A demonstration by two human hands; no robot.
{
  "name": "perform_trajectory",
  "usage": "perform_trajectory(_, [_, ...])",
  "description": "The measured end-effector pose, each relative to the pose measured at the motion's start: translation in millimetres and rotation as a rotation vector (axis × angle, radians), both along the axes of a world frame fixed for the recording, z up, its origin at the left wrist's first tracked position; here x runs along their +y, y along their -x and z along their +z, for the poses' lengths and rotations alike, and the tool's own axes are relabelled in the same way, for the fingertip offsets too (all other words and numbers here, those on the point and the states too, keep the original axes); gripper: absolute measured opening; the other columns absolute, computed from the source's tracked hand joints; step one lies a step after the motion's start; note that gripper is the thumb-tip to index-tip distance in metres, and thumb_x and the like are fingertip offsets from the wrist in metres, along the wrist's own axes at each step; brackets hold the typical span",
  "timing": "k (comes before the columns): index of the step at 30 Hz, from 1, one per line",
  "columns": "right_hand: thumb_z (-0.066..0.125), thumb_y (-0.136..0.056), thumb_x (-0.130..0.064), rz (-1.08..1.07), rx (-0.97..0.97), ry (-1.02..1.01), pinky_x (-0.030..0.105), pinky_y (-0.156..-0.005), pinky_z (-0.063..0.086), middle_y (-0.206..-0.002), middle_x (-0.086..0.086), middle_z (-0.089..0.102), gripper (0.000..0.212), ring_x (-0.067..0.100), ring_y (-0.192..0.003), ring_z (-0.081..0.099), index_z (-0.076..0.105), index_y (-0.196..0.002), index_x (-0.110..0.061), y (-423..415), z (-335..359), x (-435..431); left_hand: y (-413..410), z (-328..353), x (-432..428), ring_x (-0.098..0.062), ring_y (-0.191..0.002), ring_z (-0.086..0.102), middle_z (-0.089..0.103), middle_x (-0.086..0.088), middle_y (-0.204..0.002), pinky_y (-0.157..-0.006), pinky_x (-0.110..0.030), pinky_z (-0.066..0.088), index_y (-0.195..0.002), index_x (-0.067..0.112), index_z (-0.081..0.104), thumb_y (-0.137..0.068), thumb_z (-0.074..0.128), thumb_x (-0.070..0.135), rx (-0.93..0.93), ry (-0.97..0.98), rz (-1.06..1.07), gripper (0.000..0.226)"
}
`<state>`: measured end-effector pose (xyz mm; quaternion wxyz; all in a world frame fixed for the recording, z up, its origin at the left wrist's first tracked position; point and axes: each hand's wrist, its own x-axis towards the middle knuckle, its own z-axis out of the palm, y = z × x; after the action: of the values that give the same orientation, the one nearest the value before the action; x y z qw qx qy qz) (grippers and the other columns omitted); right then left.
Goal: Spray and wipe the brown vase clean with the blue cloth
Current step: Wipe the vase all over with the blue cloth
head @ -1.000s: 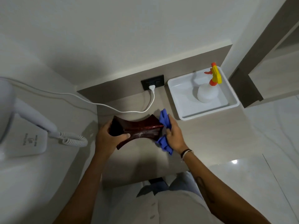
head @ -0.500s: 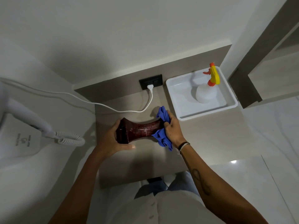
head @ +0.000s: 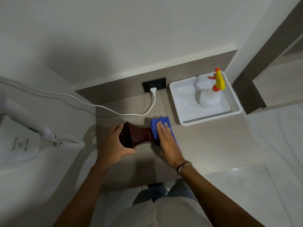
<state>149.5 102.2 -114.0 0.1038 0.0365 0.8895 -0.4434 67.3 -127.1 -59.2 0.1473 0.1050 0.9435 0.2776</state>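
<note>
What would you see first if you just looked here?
Two hands in the middle: the left hand grips a dark red object while the right hand presses a blue cloth on its end. Then the yellow-topped spray bottle in the white tray, back right.

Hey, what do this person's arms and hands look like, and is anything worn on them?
Both forearms are bare, with no sleeves in view. There are no gloves on the left hand or the right hand. The right wrist carries thin bands, one dark and one pale.
</note>
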Motion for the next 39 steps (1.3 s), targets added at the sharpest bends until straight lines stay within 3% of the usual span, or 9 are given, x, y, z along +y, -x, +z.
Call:
perform_trajectory(3, [0.043,-0.107,-0.004,0.152,0.164,0.195,0.055,-0.134,0.028,-0.183,-0.005,0.002,0.083,0.03,-0.158,0.036,0.001,-0.172,-0.034,-3,25,-54,2,6,8,-0.001,-0.104,0.059,0.061,0.011,-0.121,-0.088,-0.02,0.046,-0.132,0.022,0.062,-0.045,0.093,0.04,-0.018,-0.025,-0.018,0.094])
perform_trajectory(6, [0.05,-0.091,0.018,0.216,0.298,0.129,0.054,-0.135,0.025,-0.181,-0.011,-0.013,0.112,0.028,-0.169,0.01,-0.01,-0.17,-0.034,-2,18,-53,-1,9,3,-0.007,-0.107,0.063,0.064,0.006,-0.125,-0.087,-0.021,0.045,-0.13,0.018,0.064,-0.046,0.094,0.038,-0.049,-0.025,-0.001,0.091])
perform_trajectory(9, [0.051,-0.098,0.015,0.107,0.155,-0.002,0.053,-0.137,0.015,-0.179,-0.002,-0.009,0.094,0.025,-0.169,-0.003,0.0,-0.17,-0.016,2,-2,-9,-5,4,-3,-0.008,-0.113,0.052,0.057,0.0,-0.137,-0.085,-0.017,0.039,-0.142,0.012,0.057,-0.044,0.097,0.035,-0.021,0.02,0.021,0.108])
perform_trajectory(13, [0.051,-0.107,0.0,0.068,0.106,0.103,0.054,-0.136,0.024,-0.18,0.008,0.017,0.075,0.028,-0.168,0.019,0.021,-0.171,-0.019,8,21,-28,-2,5,5,-0.008,-0.112,0.053,0.056,0.005,-0.132,-0.088,-0.02,0.041,-0.14,0.012,0.059,-0.042,0.096,0.036,-0.026,-0.02,0.043,0.108])
perform_trajectory(16, [0.053,-0.095,0.013,0.23,0.292,0.131,0.046,-0.134,0.029,-0.182,-0.004,-0.008,0.102,0.026,-0.168,0.015,-0.003,-0.173,-0.023,-2,23,-62,-1,10,7,0.003,-0.1,0.062,0.062,0.007,-0.121,-0.087,-0.017,0.047,-0.131,0.021,0.064,-0.042,0.088,0.041,-0.057,-0.082,0.03,0.095])
perform_trajectory(22, [0.045,-0.104,0.007,0.037,0.066,-0.056,0.051,-0.138,0.012,-0.179,0.002,-0.013,0.083,0.025,-0.169,-0.007,0.0,-0.171,-0.014,-7,-13,4,-8,5,3,-0.013,-0.125,0.055,0.052,0.006,-0.145,-0.095,-0.011,0.039,-0.152,0.012,0.05,-0.045,0.098,0.033,-0.051,-0.002,0.062,0.119])
perform_trajectory(29, [0.045,-0.105,0.003,0.175,0.307,0.06,0.047,-0.138,0.014,-0.179,-0.003,-0.013,0.094,0.022,-0.17,0.004,-0.016,-0.169,-0.029,-11,1,-45,-1,12,8,-0.027,-0.126,0.059,0.057,-0.003,-0.143,-0.101,-0.039,0.052,-0.15,0.014,0.051,-0.046,0.096,0.037,-0.032,0.052,0.034,0.115])
perform_trajectory(34, [0.055,-0.099,0.01,0.029,0.041,-0.023,0.052,-0.138,0.013,-0.179,0.004,-0.013,0.094,0.027,-0.169,-0.005,-0.001,-0.171,-0.012,-6,-7,-14,-8,8,11,-0.025,-0.126,0.059,0.058,-0.004,-0.142,-0.099,-0.032,0.049,-0.149,0.011,0.053,-0.045,0.097,0.034,0.003,0.021,0.087,0.115])
perform_trajectory(39, [0.053,-0.095,0.013,0.211,0.358,0.047,0.043,-0.138,0.011,-0.182,0.005,-0.003,0.096,0.024,-0.17,-0.001,0.003,-0.172,-0.015,-1,6,-60,-6,6,12,-0.024,-0.11,0.068,0.065,-0.001,-0.121,-0.091,-0.037,0.056,-0.128,0.014,0.067,-0.041,0.088,0.04,-0.07,-0.056,0.104,0.093])
